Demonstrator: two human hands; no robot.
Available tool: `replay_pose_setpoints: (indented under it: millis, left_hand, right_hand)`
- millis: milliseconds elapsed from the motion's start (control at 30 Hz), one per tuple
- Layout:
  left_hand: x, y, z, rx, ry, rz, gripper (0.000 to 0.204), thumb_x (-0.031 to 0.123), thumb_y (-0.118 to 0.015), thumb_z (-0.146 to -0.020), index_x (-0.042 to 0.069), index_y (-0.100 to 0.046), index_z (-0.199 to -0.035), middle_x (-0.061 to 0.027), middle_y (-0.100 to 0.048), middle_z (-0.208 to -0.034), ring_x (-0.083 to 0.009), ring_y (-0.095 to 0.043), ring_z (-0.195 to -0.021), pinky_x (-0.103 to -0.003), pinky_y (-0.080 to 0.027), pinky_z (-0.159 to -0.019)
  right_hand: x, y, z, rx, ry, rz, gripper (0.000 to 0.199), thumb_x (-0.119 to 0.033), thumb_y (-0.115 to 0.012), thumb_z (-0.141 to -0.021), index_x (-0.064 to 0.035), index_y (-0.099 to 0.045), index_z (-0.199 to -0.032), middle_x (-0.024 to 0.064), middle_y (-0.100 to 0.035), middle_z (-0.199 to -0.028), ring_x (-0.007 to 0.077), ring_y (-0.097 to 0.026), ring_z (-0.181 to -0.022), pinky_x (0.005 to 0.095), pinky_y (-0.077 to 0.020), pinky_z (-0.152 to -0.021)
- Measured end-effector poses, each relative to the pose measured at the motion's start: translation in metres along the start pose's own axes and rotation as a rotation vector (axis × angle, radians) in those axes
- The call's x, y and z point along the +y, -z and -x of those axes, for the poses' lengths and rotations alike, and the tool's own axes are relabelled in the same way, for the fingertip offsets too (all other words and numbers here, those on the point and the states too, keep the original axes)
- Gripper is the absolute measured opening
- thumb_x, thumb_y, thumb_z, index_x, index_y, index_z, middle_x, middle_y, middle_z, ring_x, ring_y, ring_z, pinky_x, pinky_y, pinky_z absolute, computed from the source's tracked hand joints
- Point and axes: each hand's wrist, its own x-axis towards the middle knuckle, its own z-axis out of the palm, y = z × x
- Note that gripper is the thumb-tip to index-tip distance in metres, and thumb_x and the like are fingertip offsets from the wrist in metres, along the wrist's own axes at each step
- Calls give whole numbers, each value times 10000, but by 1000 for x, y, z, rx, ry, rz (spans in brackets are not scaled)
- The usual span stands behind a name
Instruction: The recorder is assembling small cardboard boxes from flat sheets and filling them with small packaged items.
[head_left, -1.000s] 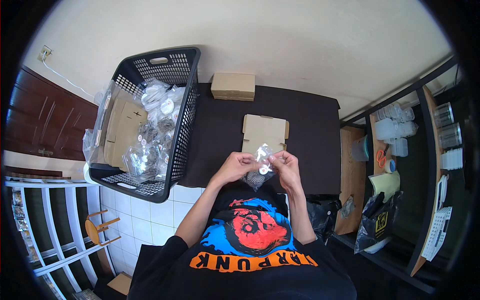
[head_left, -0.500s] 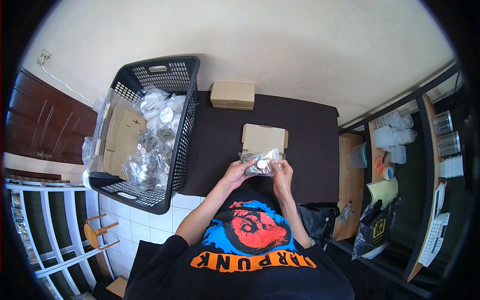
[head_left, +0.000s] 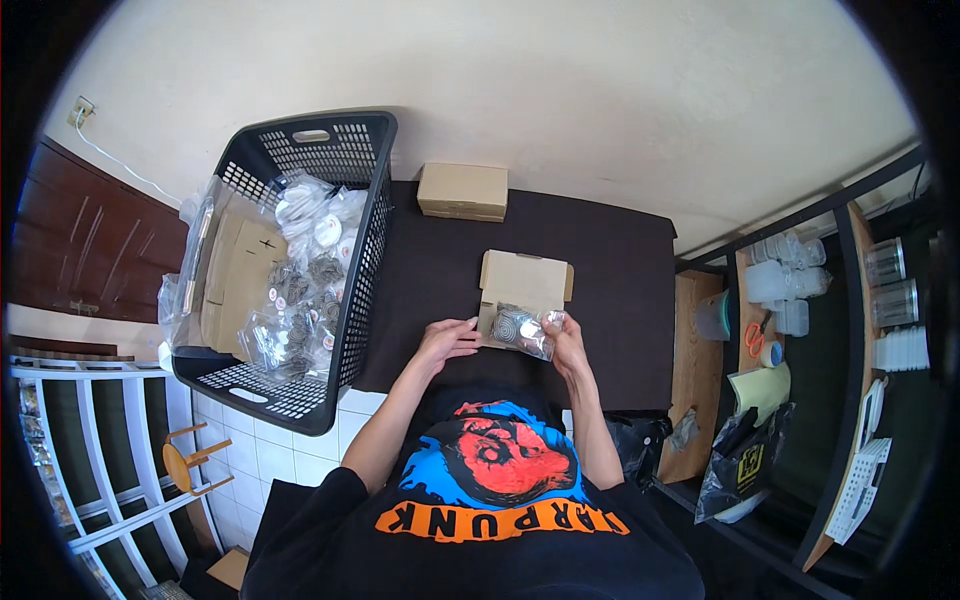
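An open cardboard box (head_left: 527, 272) lies on the dark tabletop in front of me, its lid flap folded back to the far side. Over its near part is a clear plastic bag (head_left: 520, 328) with grey coiled, wire-like pieces and something round and pale inside. My right hand (head_left: 567, 345) pinches the bag's right end between thumb and fingers. At the box's left edge, my left hand (head_left: 450, 343) has its fingers stretched out, off the bag. Whether its fingertips touch the box, I cannot tell.
A large black plastic basket (head_left: 372, 235) at the left holds many similar clear bags (head_left: 300, 300) and a cardboard sheet (head_left: 235, 285). Closed cardboard boxes (head_left: 463, 190) are stacked by the wall. Shelves at the right carry plastic containers (head_left: 785, 275), orange scissors (head_left: 754, 335) and tape (head_left: 770, 353).
My left hand has let go of the bag and moved left, its fingers straightening. The bag has come down over the box's near part, its right end still in my right hand.
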Motion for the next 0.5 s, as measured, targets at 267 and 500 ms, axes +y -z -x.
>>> replay_pose_setpoints:
  millis: [267, 500]
  left_hand:
    - [-19, 8, -27, 165, -83, -265, 388, 316, -843, -950, -16, -728, -1116, -155, -792, -1016, -222, -781, -853, -338, -655, -705]
    - [-33, -3, -51, 202, -175, -546, 478, 331, -920, -846, -20, -734, -1113, -154, -806, -974, -217, -781, -848, -365, -631, -695]
  right_hand:
    - [24, 26, -37, -23, -65, 217, 131, -25, -609, -1069, 8, -617, -1195, 103, -676, -1060, 236, -732, -918, 470, -699, -799]
    - [45, 6, -60, 33, -78, 303, 75, -36, -645, -1058, 3, -644, -1123, 100, -708, -1002, 201, -716, -821, 385, -638, -668]
